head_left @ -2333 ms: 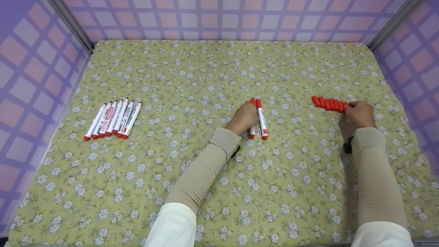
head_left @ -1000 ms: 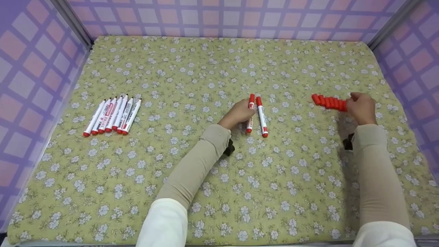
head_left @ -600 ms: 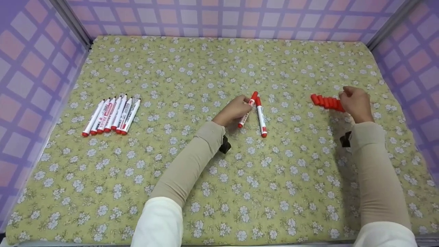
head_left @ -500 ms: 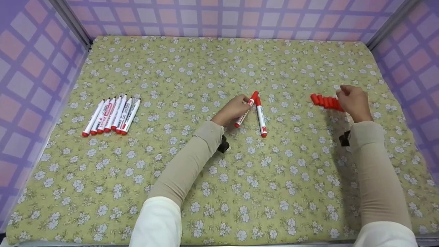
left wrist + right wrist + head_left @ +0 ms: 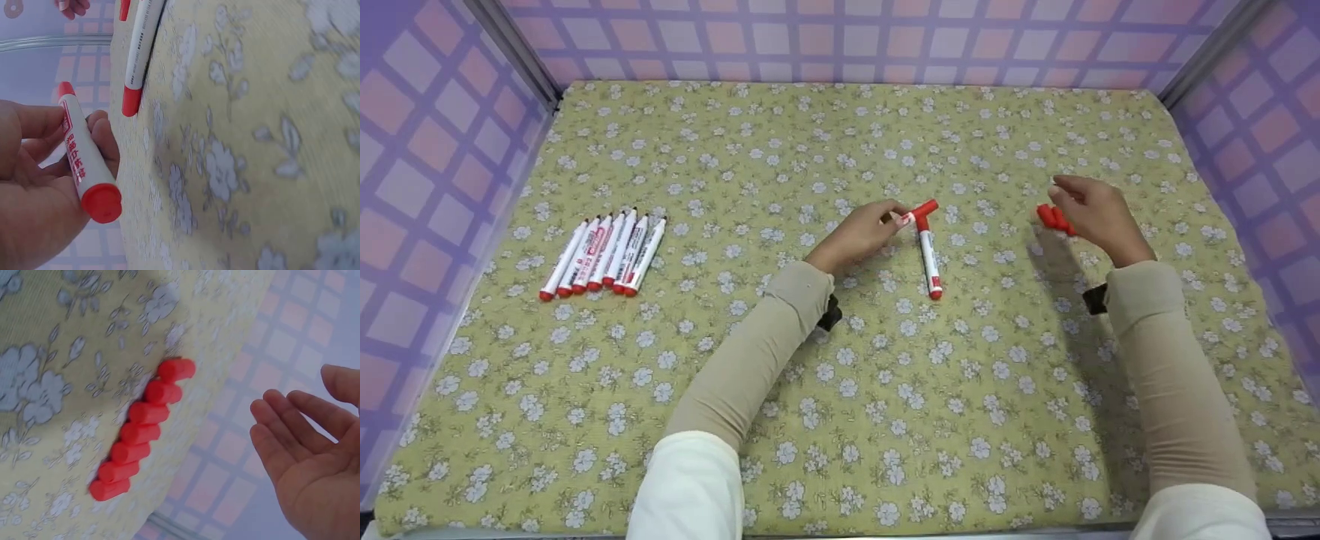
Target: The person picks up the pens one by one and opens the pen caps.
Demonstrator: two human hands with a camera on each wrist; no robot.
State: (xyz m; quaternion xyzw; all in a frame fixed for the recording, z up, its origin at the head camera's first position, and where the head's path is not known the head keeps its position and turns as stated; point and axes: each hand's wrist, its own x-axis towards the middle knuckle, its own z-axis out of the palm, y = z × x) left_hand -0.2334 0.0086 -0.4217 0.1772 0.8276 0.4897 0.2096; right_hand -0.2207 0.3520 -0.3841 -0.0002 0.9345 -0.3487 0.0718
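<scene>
Head view: left hand (image 5: 861, 234) holds a capped red-and-white marker (image 5: 919, 212) lifted off the floral cloth (image 5: 840, 375), fingers curled round the barrel, red cap pointing right. Second marker (image 5: 928, 255) lies flat on the cloth just beside and below the held one, apart from the hand. Right hand (image 5: 1093, 216) hovers above the row of red caps (image 5: 1051, 218), fingers relaxed and part open, holding nothing; it covers most of the row, only the left end caps show. Group of six uncapped markers (image 5: 604, 255) lies side by side far left, well apart from both hands. Purple checked walls (image 5: 427, 150) surround the cloth.

Left wrist view: left hand (image 5: 39, 191) grips the marker (image 5: 81, 163), thumb and fingers (image 5: 104, 140) wrapped on the white barrel, red cap end toward the camera. Other marker (image 5: 140, 53) rests on the cloth beyond it, not touched.

Right wrist view: right hand (image 5: 312, 461) is spread with palm showing, fingers (image 5: 287, 416) straight, empty. Seven red caps (image 5: 143, 430) lie in a tight row on the cloth, touching each other, near the hand but clear of it.
</scene>
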